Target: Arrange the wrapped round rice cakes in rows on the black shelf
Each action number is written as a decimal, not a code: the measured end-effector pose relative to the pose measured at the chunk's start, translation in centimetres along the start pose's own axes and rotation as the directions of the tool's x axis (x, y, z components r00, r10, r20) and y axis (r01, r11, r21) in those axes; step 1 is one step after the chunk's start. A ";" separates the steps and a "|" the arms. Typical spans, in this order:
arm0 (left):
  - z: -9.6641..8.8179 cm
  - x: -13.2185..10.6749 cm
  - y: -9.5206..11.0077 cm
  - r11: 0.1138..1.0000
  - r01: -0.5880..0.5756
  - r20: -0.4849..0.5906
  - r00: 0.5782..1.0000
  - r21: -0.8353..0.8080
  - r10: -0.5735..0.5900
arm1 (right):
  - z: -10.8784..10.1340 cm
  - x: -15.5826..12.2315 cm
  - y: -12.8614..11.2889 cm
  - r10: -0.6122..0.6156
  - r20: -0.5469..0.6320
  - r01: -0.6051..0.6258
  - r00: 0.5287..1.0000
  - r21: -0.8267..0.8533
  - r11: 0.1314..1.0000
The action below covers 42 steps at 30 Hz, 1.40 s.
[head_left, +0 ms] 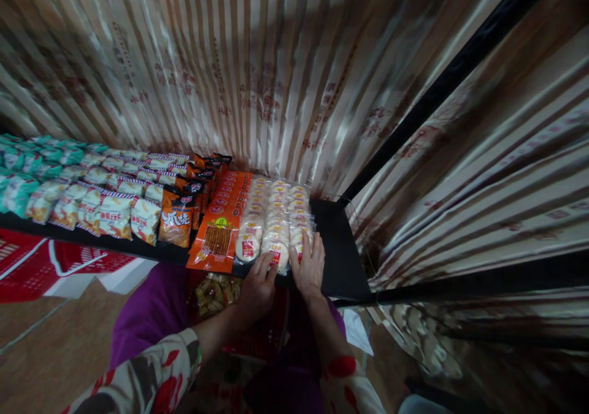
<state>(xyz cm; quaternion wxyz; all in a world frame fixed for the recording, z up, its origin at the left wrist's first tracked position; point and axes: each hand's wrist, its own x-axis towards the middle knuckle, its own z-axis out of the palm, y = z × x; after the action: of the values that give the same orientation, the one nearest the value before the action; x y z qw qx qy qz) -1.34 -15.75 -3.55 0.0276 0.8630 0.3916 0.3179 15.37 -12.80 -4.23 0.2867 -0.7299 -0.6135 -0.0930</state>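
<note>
Clear-wrapped packets of round white cakes (277,214) lie in three rows at the right end of a dark shelf. My right hand (309,267) is at the front packet of the right row (300,242), thumb on its left side and fingers over its right. Beside it, my left hand (256,286) touches the lower front of the middle row, its fingers stretched forward and partly bent; no packet shows within its grasp. Left of the cakes lies a flat orange snack bag (218,242) with brown sticks in its window.
Black-and-orange bags (175,218), white snack bags (115,214) and teal bags (21,194) fill the black shelf (338,248) leftward. Red baskets (27,264) stand below. Wrapped brown pieces (214,294) lie under the shelf edge. Striped curtain (271,70) and a black pole (442,89) stand behind.
</note>
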 end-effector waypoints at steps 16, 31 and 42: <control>-0.1 -0.4 0.2 0.999 -0.004 0.086 0.996 -0.047 0.008 | -0.9 -0.7 -1.6 -0.215 -0.009 0.213 0.977 -0.104 0.972; -1.5 -1.1 -2.0 0.981 0.156 0.004 0.988 -0.114 -0.156 | -0.6 -0.6 -2.1 -0.190 0.018 0.191 0.982 -0.145 0.971; 0.5 1.8 -0.7 0.980 0.200 -0.017 0.980 -0.017 -0.200 | -0.4 -0.7 -1.9 -0.171 0.016 0.172 0.985 -0.124 0.977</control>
<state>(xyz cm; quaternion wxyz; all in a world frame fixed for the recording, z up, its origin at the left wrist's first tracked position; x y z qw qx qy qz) -0.61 -13.89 -3.20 0.0624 0.8159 0.4743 0.3246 13.51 -13.44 -3.71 0.2296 -0.6910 -0.6679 -0.1537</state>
